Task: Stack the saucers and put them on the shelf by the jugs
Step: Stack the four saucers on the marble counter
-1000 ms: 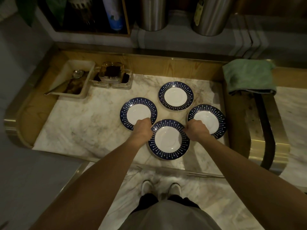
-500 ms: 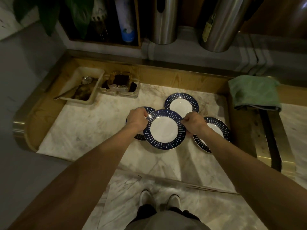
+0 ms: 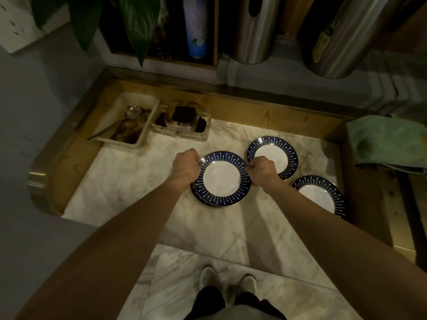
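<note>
Several white saucers with dark blue patterned rims are on the marble counter. My left hand [image 3: 186, 166] and my right hand [image 3: 261, 169] grip opposite edges of one saucer [image 3: 223, 180], held directly over a second saucer [image 3: 196, 195], of which only a sliver of rim shows. I cannot tell whether the two touch. A third saucer [image 3: 280, 148] lies behind my right hand, a fourth saucer [image 3: 323, 197] to the right. Two steel jugs [image 3: 254, 31] [image 3: 344, 40] stand on the grey shelf [image 3: 288, 75] behind the counter.
A beige tray with a spoon [image 3: 128, 121] and a clear box of dark pieces [image 3: 183, 120] sit at the back left. A green cloth [image 3: 385, 142] lies at the right. A plant [image 3: 136, 21] and a bottle [image 3: 197, 28] stand on the shelf's left.
Both hands picked up the nearest saucer from the counter and carried it left, over the left saucer. The camera tilted upward, showing more of the shelf.
</note>
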Motion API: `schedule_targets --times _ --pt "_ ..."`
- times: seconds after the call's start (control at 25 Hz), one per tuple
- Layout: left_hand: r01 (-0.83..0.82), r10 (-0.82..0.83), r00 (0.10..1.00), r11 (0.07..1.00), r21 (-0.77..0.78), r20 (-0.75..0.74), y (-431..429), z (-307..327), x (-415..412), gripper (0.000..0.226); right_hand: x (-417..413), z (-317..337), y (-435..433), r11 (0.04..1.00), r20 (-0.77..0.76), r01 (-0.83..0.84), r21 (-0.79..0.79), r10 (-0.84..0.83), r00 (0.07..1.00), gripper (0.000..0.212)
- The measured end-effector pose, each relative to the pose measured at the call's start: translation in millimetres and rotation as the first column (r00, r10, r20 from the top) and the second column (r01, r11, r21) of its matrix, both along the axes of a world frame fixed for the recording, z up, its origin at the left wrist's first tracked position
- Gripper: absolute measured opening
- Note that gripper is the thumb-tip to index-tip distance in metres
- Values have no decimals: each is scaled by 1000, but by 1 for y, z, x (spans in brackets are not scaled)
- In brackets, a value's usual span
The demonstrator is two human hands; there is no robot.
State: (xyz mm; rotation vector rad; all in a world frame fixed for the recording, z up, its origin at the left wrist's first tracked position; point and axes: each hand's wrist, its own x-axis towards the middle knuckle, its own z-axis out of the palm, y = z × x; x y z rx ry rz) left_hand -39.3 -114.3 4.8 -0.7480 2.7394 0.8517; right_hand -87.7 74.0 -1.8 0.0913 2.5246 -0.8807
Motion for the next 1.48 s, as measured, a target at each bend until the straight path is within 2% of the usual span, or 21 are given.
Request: schedule_targets --times 0.2,0.52,0.72,1.2,1.48 --pt "34 -31 998 998 -47 61 -10 -13 -4 24 0 -14 -14 998 12 -34 52 33 999 27" --pt "97 -91 994 991 -97 61 -15 -23 -10 28 -5 -17 -23 976 35 -87 198 82 996 31" --pt "114 -110 992 991 -67 68 -7 -26 -13 24 -1 -21 -28 950 2 -148 274 154 988 30" --pt "151 -145 985 987 -61 89 -2 -24 -10 23 5 -16 -28 952 -36 -159 262 174 984 34" --pt "322 -307 942 940 -116 134 33 -6 -21 27 9 4 8 915 -75 -171 366 212 974 39"
